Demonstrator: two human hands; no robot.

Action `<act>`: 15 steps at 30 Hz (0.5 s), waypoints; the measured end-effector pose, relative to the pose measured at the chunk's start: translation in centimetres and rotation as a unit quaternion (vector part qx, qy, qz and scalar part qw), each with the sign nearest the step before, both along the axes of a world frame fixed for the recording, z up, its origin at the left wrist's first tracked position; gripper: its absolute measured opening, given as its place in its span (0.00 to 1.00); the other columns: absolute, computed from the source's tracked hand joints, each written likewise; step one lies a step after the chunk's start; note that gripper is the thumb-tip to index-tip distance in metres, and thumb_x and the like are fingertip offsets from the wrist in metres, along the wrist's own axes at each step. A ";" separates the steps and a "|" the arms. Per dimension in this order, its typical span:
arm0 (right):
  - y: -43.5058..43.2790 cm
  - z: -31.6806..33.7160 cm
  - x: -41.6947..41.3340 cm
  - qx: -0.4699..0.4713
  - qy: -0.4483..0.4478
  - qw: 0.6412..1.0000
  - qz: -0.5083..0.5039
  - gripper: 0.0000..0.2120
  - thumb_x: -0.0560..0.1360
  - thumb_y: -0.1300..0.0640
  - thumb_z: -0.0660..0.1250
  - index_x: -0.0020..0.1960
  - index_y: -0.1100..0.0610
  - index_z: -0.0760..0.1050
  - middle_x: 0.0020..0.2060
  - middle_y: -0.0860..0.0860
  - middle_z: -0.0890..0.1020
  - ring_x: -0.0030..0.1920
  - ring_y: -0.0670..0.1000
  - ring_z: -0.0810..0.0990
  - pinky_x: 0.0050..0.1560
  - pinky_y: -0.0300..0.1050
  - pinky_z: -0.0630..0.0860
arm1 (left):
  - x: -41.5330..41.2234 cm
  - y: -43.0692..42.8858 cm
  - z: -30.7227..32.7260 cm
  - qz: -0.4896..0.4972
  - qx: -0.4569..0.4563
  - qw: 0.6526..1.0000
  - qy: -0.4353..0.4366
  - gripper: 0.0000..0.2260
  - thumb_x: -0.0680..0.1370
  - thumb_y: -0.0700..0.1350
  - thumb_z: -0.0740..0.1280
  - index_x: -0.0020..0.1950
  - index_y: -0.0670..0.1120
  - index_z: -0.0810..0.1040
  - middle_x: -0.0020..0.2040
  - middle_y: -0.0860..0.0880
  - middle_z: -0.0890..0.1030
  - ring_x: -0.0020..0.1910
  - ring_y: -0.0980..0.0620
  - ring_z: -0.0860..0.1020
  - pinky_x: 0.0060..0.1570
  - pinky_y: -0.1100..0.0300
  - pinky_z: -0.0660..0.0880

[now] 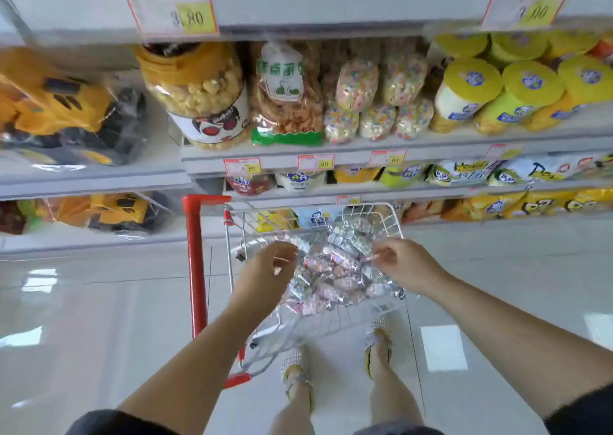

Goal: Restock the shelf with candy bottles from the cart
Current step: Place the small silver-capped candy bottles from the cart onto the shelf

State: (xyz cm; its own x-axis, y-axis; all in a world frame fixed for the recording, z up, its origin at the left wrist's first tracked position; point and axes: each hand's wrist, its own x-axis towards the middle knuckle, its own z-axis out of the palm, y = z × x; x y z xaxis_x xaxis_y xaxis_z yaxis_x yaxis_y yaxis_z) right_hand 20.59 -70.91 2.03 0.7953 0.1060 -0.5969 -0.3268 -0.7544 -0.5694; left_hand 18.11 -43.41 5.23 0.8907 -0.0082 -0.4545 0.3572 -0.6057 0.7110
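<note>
— Where are the candy bottles [335, 268]?
— Heaped in the wire basket of the cart [388, 215], small clear ones with pastel sweets and silvery caps, lying at all angles.
— And the hands?
— Both are over the heap. The left hand [265, 272] hovers above its left side with thumb and fingers loosely curved, and nothing shows between them. The right hand [406, 263] is at the right side, with its fingers [384, 255] curled down among the bottles. It's too blurred to tell whether they have hold of 1.
— The cart itself?
— Its red handle [195, 262] is to the left, and its far end is close to the shelf [298, 154].
— What's up there?
— Bags of pastel candy [356, 84] sit between a snack bag [287, 92] and yellow-lidded tubs [527, 86].
</note>
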 end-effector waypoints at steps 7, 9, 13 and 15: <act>2.6 -11.9 -5.1 -0.052 0.090 0.994 0.032 0.10 0.77 0.53 0.68 0.57 0.55 0.78 0.49 0.47 0.82 0.49 0.48 0.81 0.50 0.44 0.78 | -3.1 1.6 -11.4 -0.054 0.038 0.992 0.112 0.12 0.79 0.43 0.66 0.62 0.51 0.78 0.55 0.54 0.82 0.48 0.57 0.79 0.48 0.66 0.70; 3.3 -14.0 -5.7 -0.066 0.099 0.992 0.051 0.14 0.77 0.52 0.69 0.62 0.54 0.75 0.52 0.48 0.80 0.46 0.47 0.78 0.42 0.39 0.75 | -3.4 1.3 -13.8 -0.076 0.049 0.985 0.150 0.16 0.79 0.44 0.66 0.67 0.49 0.75 0.61 0.51 0.80 0.54 0.53 0.78 0.55 0.62 0.72; 4.2 -19.1 -6.2 -0.100 0.105 0.986 0.081 0.21 0.77 0.51 0.69 0.68 0.50 0.69 0.55 0.50 0.80 0.45 0.50 0.80 0.47 0.46 0.78 | -4.1 0.2 -19.6 -0.123 0.073 0.968 0.206 0.22 0.80 0.45 0.66 0.74 0.48 0.68 0.68 0.45 0.73 0.64 0.46 0.75 0.65 0.55 0.70; 4.4 -20.7 -6.0 -0.112 0.110 0.982 0.100 0.22 0.77 0.51 0.69 0.68 0.51 0.68 0.57 0.51 0.79 0.49 0.52 0.80 0.51 0.50 0.79 | -4.3 -0.3 -21.1 -0.150 0.090 0.959 0.222 0.24 0.81 0.46 0.65 0.76 0.50 0.64 0.70 0.44 0.71 0.66 0.46 0.73 0.65 0.57 0.68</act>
State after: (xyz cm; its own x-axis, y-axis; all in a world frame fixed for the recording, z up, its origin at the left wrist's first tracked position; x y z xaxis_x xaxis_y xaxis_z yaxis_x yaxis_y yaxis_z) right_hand 14.63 -66.55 -18.68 0.6216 0.0936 -0.7778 -0.2545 -0.9149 -0.3135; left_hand 13.85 -43.75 -15.82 0.5785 -0.1194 -0.8069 0.3910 -0.8276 0.4028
